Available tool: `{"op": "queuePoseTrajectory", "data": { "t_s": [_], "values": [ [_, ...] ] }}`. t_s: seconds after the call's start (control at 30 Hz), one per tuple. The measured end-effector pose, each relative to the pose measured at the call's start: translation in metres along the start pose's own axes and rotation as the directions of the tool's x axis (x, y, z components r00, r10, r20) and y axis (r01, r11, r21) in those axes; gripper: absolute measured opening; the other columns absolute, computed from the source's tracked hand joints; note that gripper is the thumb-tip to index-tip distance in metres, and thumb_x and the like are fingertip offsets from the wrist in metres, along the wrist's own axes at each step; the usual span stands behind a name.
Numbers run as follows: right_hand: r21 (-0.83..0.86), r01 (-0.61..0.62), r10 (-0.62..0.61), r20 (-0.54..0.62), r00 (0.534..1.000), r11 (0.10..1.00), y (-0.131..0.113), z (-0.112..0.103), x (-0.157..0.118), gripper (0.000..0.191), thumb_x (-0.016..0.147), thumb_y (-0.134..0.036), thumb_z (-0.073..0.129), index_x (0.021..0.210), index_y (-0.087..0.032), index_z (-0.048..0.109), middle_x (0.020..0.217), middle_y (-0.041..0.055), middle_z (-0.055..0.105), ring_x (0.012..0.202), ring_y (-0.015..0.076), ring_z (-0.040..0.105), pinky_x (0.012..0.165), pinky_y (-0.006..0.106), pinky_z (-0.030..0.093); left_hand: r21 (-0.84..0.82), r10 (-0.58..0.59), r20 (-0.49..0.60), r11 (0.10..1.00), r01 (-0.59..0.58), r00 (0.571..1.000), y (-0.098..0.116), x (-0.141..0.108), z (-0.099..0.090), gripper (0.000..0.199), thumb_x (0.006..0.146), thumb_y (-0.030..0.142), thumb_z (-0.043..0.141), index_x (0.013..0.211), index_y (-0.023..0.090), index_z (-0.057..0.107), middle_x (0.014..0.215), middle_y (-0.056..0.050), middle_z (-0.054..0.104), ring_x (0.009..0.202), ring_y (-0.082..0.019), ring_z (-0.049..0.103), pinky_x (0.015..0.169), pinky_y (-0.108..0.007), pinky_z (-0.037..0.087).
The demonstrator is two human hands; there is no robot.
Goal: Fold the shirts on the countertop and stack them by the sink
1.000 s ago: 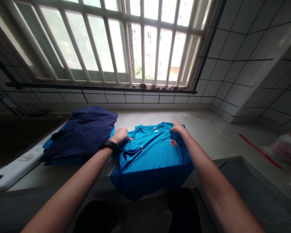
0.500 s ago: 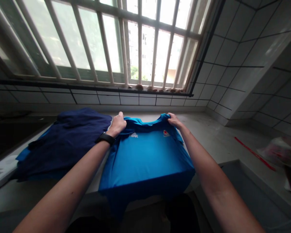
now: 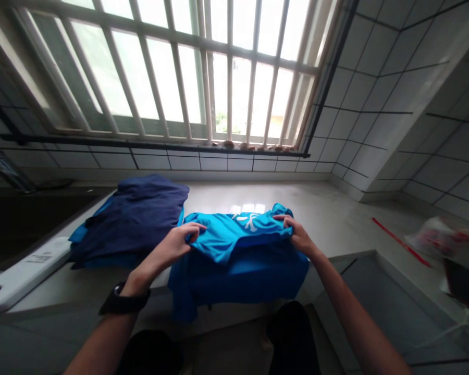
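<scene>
A bright blue T-shirt [image 3: 226, 237] lies across the front of the counter, its lower part hanging over the edge. Its upper part is folded toward me, so white lettering shows near the far fold. My left hand [image 3: 183, 240], with a black band on the wrist, pinches the shirt at its left side. Gripping the opposite side is my right hand [image 3: 294, 232], fingers closed on the cloth. To the left lies a pile of dark navy and blue clothes [image 3: 144, 216], close to the shirt's left edge.
A white flat device [image 3: 31, 271] lies beside the pile, near a dark sink [image 3: 19, 219] and faucet [image 3: 10, 169]. On the right are a red strip [image 3: 400, 242], a clear plastic bag [image 3: 437, 237] and a dark object [image 3: 465, 281]. A barred window stands behind the counter [image 3: 316, 200].
Both hands have come toward me with the shirt's collar end, folding it over. The chest prints are now hidden and white lettering shows. The camera view has shifted slightly.
</scene>
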State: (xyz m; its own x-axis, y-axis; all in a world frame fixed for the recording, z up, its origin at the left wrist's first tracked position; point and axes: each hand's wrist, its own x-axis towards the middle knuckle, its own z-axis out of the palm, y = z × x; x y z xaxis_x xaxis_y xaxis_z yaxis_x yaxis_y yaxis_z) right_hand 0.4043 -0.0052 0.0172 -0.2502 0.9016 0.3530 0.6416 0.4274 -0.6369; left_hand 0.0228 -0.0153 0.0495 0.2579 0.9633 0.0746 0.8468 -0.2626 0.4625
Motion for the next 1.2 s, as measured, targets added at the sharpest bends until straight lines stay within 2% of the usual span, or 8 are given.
{"op": "queuePoseTrajectory", "data": {
  "t_s": [0.1, 0.23, 0.47, 0.7, 0.8, 0.93, 1.07, 1.2],
  "values": [
    [0.044, 0.051, -0.057, 0.136, 0.989, 0.998, 0.012, 0.021, -0.041, 0.013, 0.084, -0.014, 0.053, 0.084, -0.022, 0.063, 0.140, 0.0111, 0.064, 0.127, 0.0260, 0.060, 0.109, 0.041, 0.046, -0.119, 0.134, 0.010, 0.984, -0.132, 0.991, -0.024, -0.013, 0.033, 0.013, 0.059, 0.014, 0.053, 0.062, 0.024, 0.046, 0.128, -0.011, 0.071, 0.121, -0.029, 0.064, 0.100, -0.038, 0.053],
    [0.034, 0.086, -0.089, 0.111, 0.990, 0.996, 0.022, 0.042, -0.047, 0.034, 0.086, -0.012, 0.052, 0.113, -0.021, 0.071, 0.149, 0.0120, 0.057, 0.138, 0.0257, 0.054, 0.117, 0.044, 0.041, -0.073, 0.129, -0.050, 0.989, -0.132, 0.990, -0.033, 0.004, 0.053, 0.013, 0.056, 0.011, 0.049, 0.062, 0.023, 0.047, 0.119, -0.012, 0.070, 0.109, -0.027, 0.066, 0.096, -0.037, 0.053],
    [0.008, 0.010, -0.011, 0.054, 0.998, 1.000, 0.043, 0.051, 0.003, 0.044, 0.093, -0.023, 0.052, 0.134, -0.022, 0.066, 0.146, 0.0076, 0.062, 0.139, 0.0254, 0.053, 0.122, 0.043, 0.036, 0.118, 0.028, -0.089, 0.993, -0.017, 0.996, -0.018, 0.055, 0.052, 0.017, 0.074, 0.008, 0.046, 0.064, 0.021, 0.048, 0.087, -0.008, 0.061, 0.082, -0.019, 0.059, 0.084, -0.031, 0.051],
    [-0.120, -0.146, 0.153, 0.052, 0.987, 0.982, 0.034, 0.037, 0.073, 0.033, 0.079, -0.010, 0.048, 0.103, -0.016, 0.070, 0.115, 0.0123, 0.074, 0.109, 0.0256, 0.067, 0.109, 0.041, 0.047, 0.227, -0.123, -0.120, 0.963, 0.148, 0.985, -0.001, 0.093, 0.025, 0.015, 0.068, 0.006, 0.051, 0.065, 0.020, 0.053, 0.084, -0.010, 0.063, 0.087, -0.024, 0.066, 0.081, -0.032, 0.051],
    [-0.101, -0.098, 0.091, -0.073, 0.993, 0.990, 0.021, 0.025, 0.074, 0.033, 0.071, -0.009, 0.047, 0.097, -0.019, 0.066, 0.110, 0.0109, 0.074, 0.103, 0.0241, 0.066, 0.103, 0.037, 0.049, 0.166, -0.078, -0.235, 0.979, 0.119, 0.969, 0.001, 0.082, 0.009, 0.017, 0.065, 0.005, 0.048, 0.068, 0.021, 0.053, 0.088, -0.012, 0.068, 0.092, -0.027, 0.067, 0.083, -0.033, 0.051],
    [0.055, 0.037, -0.025, -0.194, 0.981, 0.998, 0.015, 0.017, 0.026, 0.013, 0.077, -0.021, 0.049, 0.086, -0.023, 0.057, 0.110, 0.0090, 0.073, 0.101, 0.0235, 0.066, 0.094, 0.035, 0.051, 0.051, 0.090, -0.377, 0.996, -0.077, 0.922, -0.006, 0.036, -0.002, 0.016, 0.063, 0.009, 0.047, 0.068, 0.023, 0.050, 0.114, -0.013, 0.073, 0.113, -0.028, 0.066, 0.097, -0.035, 0.051],
    [0.097, 0.008, 0.002, -0.102, 0.995, 0.995, 0.014, 0.015, -0.035, 0.002, 0.076, -0.025, 0.049, 0.077, -0.024, 0.051, 0.098, 0.0071, 0.073, 0.093, 0.0231, 0.066, 0.087, 0.035, 0.051, 0.010, 0.130, -0.312, 0.991, -0.134, 0.941, -0.019, -0.011, -0.001, 0.014, 0.060, 0.011, 0.047, 0.062, 0.025, 0.044, 0.128, -0.013, 0.072, 0.122, -0.030, 0.064, 0.102, -0.039, 0.052],
    [0.076, 0.055, -0.063, 0.117, 0.991, 0.996, 0.004, 0.003, -0.070, 0.026, 0.072, -0.019, 0.053, 0.096, -0.021, 0.064, 0.106, 0.0050, 0.071, 0.094, 0.0206, 0.066, 0.086, 0.031, 0.050, 0.072, 0.198, -0.209, 0.980, -0.187, 0.958, -0.031, -0.034, 0.002, 0.019, 0.059, 0.014, 0.050, 0.073, 0.022, 0.062, 0.145, -0.011, 0.063, 0.137, -0.033, 0.055, 0.113, -0.048, 0.047]
  ]
}}
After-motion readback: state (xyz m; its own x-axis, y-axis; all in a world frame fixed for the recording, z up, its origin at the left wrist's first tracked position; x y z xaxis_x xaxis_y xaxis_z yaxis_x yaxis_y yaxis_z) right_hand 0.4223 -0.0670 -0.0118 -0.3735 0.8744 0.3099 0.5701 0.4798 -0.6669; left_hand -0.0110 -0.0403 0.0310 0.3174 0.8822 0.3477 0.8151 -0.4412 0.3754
